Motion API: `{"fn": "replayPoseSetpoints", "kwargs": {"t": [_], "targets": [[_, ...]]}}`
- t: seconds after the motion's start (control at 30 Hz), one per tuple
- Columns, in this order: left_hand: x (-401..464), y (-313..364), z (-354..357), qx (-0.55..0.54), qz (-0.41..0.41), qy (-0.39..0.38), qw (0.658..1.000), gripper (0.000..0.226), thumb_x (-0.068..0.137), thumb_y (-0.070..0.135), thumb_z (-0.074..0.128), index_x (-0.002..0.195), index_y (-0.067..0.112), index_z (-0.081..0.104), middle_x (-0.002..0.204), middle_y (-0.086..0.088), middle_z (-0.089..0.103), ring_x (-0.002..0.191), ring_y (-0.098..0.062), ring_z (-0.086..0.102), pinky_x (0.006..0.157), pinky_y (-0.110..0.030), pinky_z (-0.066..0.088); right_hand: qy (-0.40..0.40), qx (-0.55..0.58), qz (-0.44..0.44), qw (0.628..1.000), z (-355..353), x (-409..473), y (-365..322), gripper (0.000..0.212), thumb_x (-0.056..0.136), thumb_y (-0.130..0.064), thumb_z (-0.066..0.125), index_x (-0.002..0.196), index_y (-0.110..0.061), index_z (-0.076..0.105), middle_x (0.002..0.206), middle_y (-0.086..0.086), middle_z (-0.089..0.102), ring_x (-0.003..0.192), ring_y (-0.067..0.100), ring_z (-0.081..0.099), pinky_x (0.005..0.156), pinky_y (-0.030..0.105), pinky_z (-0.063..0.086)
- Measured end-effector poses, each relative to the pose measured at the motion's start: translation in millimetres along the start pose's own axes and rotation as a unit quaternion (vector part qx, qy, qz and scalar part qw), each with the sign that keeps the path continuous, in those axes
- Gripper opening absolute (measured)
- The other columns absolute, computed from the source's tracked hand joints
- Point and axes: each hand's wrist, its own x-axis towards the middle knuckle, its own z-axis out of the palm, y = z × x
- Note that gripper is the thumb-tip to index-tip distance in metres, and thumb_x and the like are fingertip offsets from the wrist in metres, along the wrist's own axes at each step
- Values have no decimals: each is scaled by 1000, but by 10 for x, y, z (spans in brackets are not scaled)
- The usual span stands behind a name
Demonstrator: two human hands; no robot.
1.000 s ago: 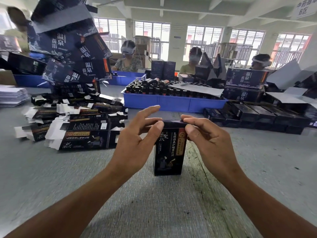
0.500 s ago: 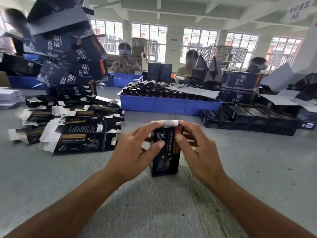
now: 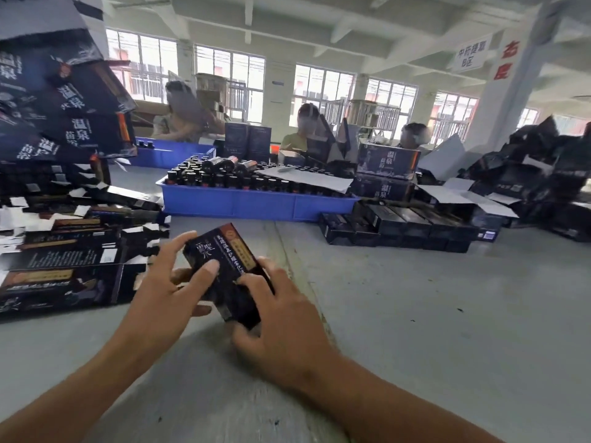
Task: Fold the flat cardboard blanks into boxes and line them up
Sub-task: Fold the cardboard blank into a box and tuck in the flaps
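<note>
A bright workshop with tall windows and a white ceiling is seen in the head view, and a grey counter [image 3: 415,314] fills the lower half. At ten o'clock a heap of flat blanks [image 3: 64,260] is spread out, dark with white flaps. At twelve o'clock a blue tray [image 3: 256,203] is packed with dark bottles [image 3: 224,179], and other people are seated behind it. At two o'clock a row of finished boxes [image 3: 399,223] is lined up on the counter, with looser cartons piled beyond.

At the centre a folded box [image 3: 224,270] is held tilted above the counter, its top end pointing toward eleven o'clock. It is grasped by both hands: the left hand [image 3: 163,282] is wrapped round its upper left side, thumb laid on the printed face, and the right hand [image 3: 281,314] is curled over its lower right end. Each grip is closed on the carton.

The box is judged to be light, hollow and easily dented, with a glossy print that may slip. It would best be held by the long edges and corners, where the card is stiffest, not by the flat panels or end flaps.
</note>
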Motion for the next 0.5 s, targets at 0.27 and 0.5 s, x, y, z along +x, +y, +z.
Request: {"fn": "replayPoseSetpoints", "kwargs": {"t": [0.27,0.5], "targets": [[-196,-369,209,476,197,-173,839,26,96,57,47,120,57,57,120,28,59,108,-4,61,85,-30,54,63,-84,172,979,-441,728,1073,43,100,-38,45,136,-17,54,140,11,52,116,36,55,98,43,47],[-89,-523,251,416,335,-147,832,44,101,61,26,97,40,65,99,14,68,81,-16,68,55,-37,59,70,-169,275,944,-735,1229,2235,36,101,-38,42,116,-12,62,124,16,61,112,39,56,95,46,48]]}}
